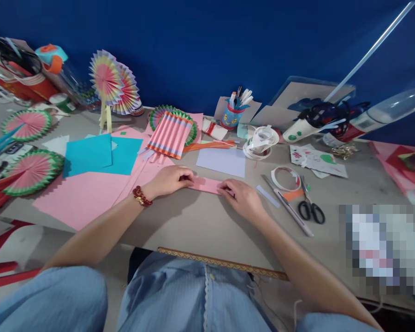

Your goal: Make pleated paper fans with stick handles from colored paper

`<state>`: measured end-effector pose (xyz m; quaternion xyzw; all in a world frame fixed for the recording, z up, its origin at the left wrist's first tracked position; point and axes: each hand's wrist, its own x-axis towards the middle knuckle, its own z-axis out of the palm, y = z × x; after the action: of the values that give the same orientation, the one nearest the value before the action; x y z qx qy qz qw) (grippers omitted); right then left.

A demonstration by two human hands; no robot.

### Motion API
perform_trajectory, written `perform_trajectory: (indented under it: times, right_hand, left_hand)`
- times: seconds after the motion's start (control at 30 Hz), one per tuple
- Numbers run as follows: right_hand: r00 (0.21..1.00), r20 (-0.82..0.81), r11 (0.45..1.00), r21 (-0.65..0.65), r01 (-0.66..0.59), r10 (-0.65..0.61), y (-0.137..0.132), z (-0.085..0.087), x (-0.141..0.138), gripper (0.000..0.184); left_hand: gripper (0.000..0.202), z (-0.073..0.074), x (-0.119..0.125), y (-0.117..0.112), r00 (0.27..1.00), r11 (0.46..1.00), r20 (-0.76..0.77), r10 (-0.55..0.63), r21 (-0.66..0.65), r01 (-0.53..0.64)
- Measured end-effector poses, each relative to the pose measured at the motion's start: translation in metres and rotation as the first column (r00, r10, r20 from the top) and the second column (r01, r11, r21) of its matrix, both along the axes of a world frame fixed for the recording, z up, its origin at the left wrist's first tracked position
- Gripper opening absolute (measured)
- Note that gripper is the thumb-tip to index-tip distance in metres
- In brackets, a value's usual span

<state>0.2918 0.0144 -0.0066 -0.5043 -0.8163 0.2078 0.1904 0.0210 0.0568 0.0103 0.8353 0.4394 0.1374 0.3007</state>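
At frame center, left hand (176, 179): curled nearly closed, thumb and fingertips pinching the left end of a pink strip (206, 185).
Right hand (241, 194): likewise drawn in, thumb and bent fingers on the right end.
Pink strip: narrow paper, apparently folded, lying between the hands across the tabletop (193, 226) at center.
Step in hand: by appearances, folding the paper and pressing its creases flat.
Next move: seems to call for both ends held level and long edges aligned.
Lavender sheet (221, 162): just beyond the strip.
Pleated pink paper (171, 133): upper center, banded in orange and purple.
Tape roll (274, 180) and scissors (311, 210): right of center.
Pink sheets (76, 198): left of frame.
Upright paper fan (105, 78): upper left.
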Motion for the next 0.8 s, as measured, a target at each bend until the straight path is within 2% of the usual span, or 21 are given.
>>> perform_trajectory:
  times: [0.8]
  right_hand:
    - [0.999,0.033,1.0,-0.018,0.019,-0.018,0.0016,-0.0011,-0.0016,0.008]
  left_hand:
    - [0.012,-0.0023,-0.0001,0.0011,0.999,0.999,-0.019,0.026,0.025,-0.025]
